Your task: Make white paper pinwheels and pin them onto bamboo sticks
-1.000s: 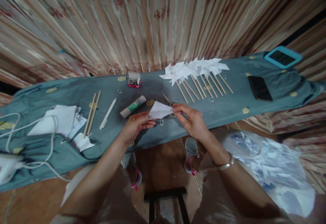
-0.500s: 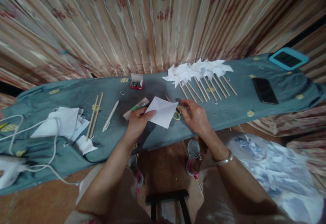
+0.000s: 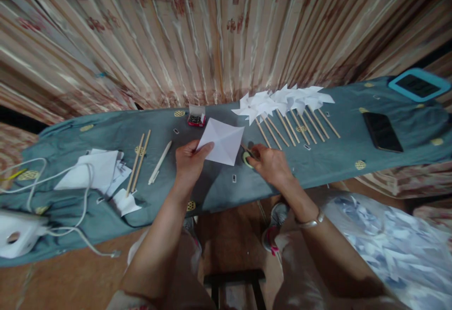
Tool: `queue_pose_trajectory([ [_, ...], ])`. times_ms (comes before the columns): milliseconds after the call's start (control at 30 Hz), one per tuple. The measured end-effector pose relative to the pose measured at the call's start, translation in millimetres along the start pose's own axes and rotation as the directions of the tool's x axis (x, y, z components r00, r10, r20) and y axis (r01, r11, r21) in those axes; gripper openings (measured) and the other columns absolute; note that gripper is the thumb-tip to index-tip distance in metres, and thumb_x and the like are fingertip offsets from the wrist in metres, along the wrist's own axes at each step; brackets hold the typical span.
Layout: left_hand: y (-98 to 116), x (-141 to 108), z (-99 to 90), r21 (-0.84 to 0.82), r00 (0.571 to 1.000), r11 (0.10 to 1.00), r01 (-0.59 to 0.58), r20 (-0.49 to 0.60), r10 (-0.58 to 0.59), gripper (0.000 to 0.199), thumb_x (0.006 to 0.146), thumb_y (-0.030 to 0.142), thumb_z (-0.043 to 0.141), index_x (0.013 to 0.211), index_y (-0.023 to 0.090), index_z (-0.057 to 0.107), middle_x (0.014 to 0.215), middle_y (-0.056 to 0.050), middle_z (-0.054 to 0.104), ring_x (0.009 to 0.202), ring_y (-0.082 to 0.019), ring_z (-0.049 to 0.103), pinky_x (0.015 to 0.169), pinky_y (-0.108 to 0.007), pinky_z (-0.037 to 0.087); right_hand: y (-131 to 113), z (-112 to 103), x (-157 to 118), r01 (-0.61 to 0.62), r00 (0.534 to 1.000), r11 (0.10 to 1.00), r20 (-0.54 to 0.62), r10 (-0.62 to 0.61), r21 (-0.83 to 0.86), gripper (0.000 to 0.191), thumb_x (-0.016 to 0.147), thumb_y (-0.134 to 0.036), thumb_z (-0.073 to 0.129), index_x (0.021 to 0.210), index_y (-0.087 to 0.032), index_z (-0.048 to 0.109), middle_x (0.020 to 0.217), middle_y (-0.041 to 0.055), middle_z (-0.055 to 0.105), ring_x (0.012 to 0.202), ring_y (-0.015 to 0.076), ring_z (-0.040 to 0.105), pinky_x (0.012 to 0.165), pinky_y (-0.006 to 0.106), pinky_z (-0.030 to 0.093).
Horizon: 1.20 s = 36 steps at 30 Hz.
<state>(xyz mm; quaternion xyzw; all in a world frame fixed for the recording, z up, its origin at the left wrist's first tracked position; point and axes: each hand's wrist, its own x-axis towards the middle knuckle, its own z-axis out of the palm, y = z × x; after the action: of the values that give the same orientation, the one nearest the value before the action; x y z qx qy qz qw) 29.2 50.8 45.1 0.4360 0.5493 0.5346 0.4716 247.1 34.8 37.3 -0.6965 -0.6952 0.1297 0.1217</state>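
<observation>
The paper square (image 3: 222,140), folded a second ago, is found opened out, pinched in the fingers of the left hand (image 3: 191,160); scissors (image 3: 246,160) are now gripped by the right hand (image 3: 271,164).

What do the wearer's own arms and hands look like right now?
The left hand and right hand are bare, without gloves, and both forearms are uncovered. A shiny silver-coloured bangle circles the right wrist. A pale sleeve shows near the left elbow.
</observation>
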Motion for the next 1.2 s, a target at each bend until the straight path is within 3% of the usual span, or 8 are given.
queue_pose_trajectory([
  [100, 3, 1, 1.1, -0.03, 1.0, 0.999, -0.011, -0.026, 0.01, 0.021, 0.065, 0.034, 0.081, 0.07, 0.015, 0.075, 0.061, 0.002, 0.065, 0.056, -0.012, 0.054, 0.055, -0.023, 0.041, 11, 10, 3, 0.019, 0.996, 0.914, -0.086, 0.017, 0.405, 0.012, 0.076, -0.031, 0.073, 0.084, -0.022, 0.07, 0.071, 0.0008, 0.075, 0.064, 0.0176, 0.069, 0.062, 0.028, 0.049],
  [200, 4, 2, 1.9, -0.068, 0.999, 0.997, -0.022, -0.048, 0.019, 0.021, 0.063, 0.034, 0.083, 0.07, 0.015, 0.076, 0.063, 0.001, 0.067, 0.055, -0.011, 0.054, 0.055, -0.022, 0.043, 14, 13, 4, -0.102, 0.995, 0.583, 0.073, 0.073, 0.806, 0.028, 0.067, -0.041, 0.08, 0.082, -0.02, 0.07, 0.066, -0.0005, 0.073, 0.055, 0.0136, 0.064, 0.051, 0.024, 0.048],
  [300, 3, 4, 2.0, -0.105, 0.998, 0.994, -0.031, -0.064, 0.024, 0.021, 0.062, 0.034, 0.084, 0.07, 0.015, 0.076, 0.062, 0.002, 0.067, 0.054, -0.01, 0.055, 0.054, -0.021, 0.044, 10, 7, 0, -0.291, 0.956, 0.25, 0.29, 0.042, 0.923, 0.042, 0.058, -0.043, 0.089, 0.088, -0.019, 0.073, 0.073, 0.0021, 0.076, 0.063, 0.0147, 0.07, 0.055, 0.024, 0.053],
  [433, 0, 8, 2.3, -0.131, 0.996, 0.99, -0.048, -0.078, 0.038, 0.02, 0.061, 0.032, 0.085, 0.068, 0.016, 0.076, 0.06, 0.003, 0.066, 0.053, -0.009, 0.055, 0.053, -0.02, 0.044, 2, -5, -10, -0.378, 0.926, 0.043, 0.378, -0.01, 0.925, 0.043, 0.055, -0.044, 0.094, 0.088, -0.022, 0.075, 0.078, 0.0013, 0.078, 0.072, 0.0133, 0.072, 0.068, 0.023, 0.058],
  [567, 3, 8, 5.5, -0.181, 0.997, 0.983, -0.015, -0.082, 0.0, 0.023, 0.059, 0.034, 0.084, 0.071, 0.015, 0.076, 0.064, 0.001, 0.069, 0.057, -0.012, 0.06, 0.055, -0.023, 0.05, -2, -14, -23, -0.368, 0.927, 0.042, 0.37, -0.068, 0.929, 0.047, 0.061, -0.051, 0.091, 0.097, -0.024, 0.076, 0.084, 0.002, 0.079, 0.07, 0.0108, 0.069, 0.066, 0.021, 0.054],
  [800, 9, 8, 14.6, -0.234, 0.996, 0.971, 0.045, -0.067, -0.062, 0.028, 0.056, 0.036, 0.083, 0.074, 0.016, 0.075, 0.067, 0.0, 0.069, 0.059, -0.015, 0.062, 0.055, -0.027, 0.054, 3, -16, -47, -0.297, 0.907, 0.233, 0.35, -0.234, 0.926, 0.057, 0.066, -0.062, 0.084, 0.107, -0.022, 0.075, 0.084, 0.0033, 0.077, 0.069, 0.0119, 0.063, 0.067, 0.025, 0.052],
  [967, 1, 11, 19.4, -0.245, 0.994, 0.968, 0.061, -0.068, -0.08, 0.031, 0.054, 0.036, 0.084, 0.075, 0.016, 0.075, 0.066, 0.0, 0.069, 0.059, -0.016, 0.062, 0.052, -0.025, 0.053, 9, -12, -53, -0.263, 0.895, 0.289, 0.345, -0.283, 0.92, 0.053, 0.07, -0.06, 0.082, 0.108, -0.023, 0.076, 0.082, 0.0021, 0.074, 0.07, 0.0134, 0.063, 0.068, 0.028, 0.053],
  [1200, -1, 16, 19.9, -0.252, 0.992, 0.966, 0.053, -0.097, -0.08, 0.031, 0.054, 0.036, 0.084, 0.076, 0.016, 0.075, 0.065, 0.001, 0.069, 0.059, -0.016, 0.063, 0.053, -0.027, 0.055, 11, -10, -51, -0.24, 0.893, 0.264, 0.319, -0.316, 0.934, 0.057, 0.072, -0.063, 0.078, 0.111, -0.022, 0.074, 0.081, 0.0033, 0.072, 0.07, 0.0157, 0.062, 0.069, 0.032, 0.053],
])
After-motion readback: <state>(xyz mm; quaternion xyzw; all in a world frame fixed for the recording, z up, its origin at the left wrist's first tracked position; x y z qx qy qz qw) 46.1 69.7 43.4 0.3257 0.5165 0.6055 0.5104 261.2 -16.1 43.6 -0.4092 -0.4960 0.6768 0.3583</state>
